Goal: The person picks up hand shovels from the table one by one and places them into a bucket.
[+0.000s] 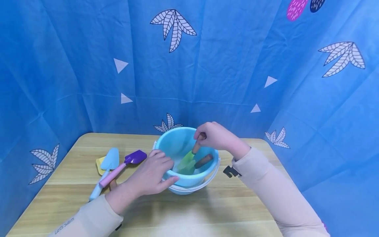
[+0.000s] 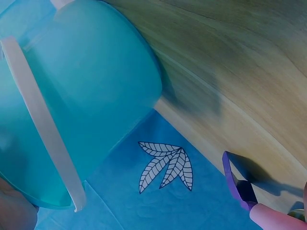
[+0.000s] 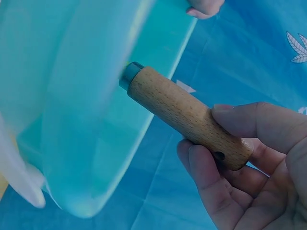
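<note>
A light-blue bucket (image 1: 189,180) with a white handle stands upright on the wooden table. At its near left rim, my left hand (image 1: 154,171) grips the edge, fingers over the rim and thumb outside. My right hand (image 1: 217,136) pinches the wooden handle (image 3: 177,110) of a green garden trowel (image 1: 187,158) between thumb and fingers. That trowel slants down into the bucket, blade lowest. Inside, a second wooden-handled tool (image 1: 204,161) leans on the right wall; its head is partly hidden. The left wrist view shows the bucket's side (image 2: 96,91).
Left of the bucket lie a light-blue trowel (image 1: 111,159), a purple trowel (image 1: 135,157) with a pink handle and a yellow piece (image 1: 99,165) beneath. A brown handle end (image 1: 113,184) shows beside my left forearm. Blue patterned cloth (image 1: 225,72) hangs behind the table.
</note>
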The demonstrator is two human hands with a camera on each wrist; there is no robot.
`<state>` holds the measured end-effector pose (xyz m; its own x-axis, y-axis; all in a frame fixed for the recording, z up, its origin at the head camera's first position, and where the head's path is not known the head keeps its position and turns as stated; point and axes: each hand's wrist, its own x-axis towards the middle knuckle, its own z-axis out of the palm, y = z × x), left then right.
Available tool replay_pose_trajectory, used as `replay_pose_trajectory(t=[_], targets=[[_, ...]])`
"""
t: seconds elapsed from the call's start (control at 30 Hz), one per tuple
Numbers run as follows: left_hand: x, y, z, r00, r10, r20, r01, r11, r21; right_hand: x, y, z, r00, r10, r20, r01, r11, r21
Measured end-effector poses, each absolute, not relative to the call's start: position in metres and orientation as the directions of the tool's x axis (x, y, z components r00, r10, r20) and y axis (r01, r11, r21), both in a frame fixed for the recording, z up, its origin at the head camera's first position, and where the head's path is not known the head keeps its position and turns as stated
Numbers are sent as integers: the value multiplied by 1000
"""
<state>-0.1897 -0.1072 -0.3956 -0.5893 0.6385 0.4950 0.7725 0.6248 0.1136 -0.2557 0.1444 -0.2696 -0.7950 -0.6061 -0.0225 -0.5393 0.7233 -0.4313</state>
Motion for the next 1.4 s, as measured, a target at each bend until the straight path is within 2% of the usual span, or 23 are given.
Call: replay_pose_trajectory(t=[0.5,1.07,1.4], targets=[[-189,-108,-396,-594,642,485,771,627,114,-257,131,-288,-775,-631,-28,-564,711,-421],[-190,-107,-396,-580,646,495,780,615,111,-268,124,-327,-671,-741,-23,-651,604,-460],[-190,-108,-395,-587,647,487,776,620,112,-273,128,-336,-680,-733,4,-657,608,-446]])
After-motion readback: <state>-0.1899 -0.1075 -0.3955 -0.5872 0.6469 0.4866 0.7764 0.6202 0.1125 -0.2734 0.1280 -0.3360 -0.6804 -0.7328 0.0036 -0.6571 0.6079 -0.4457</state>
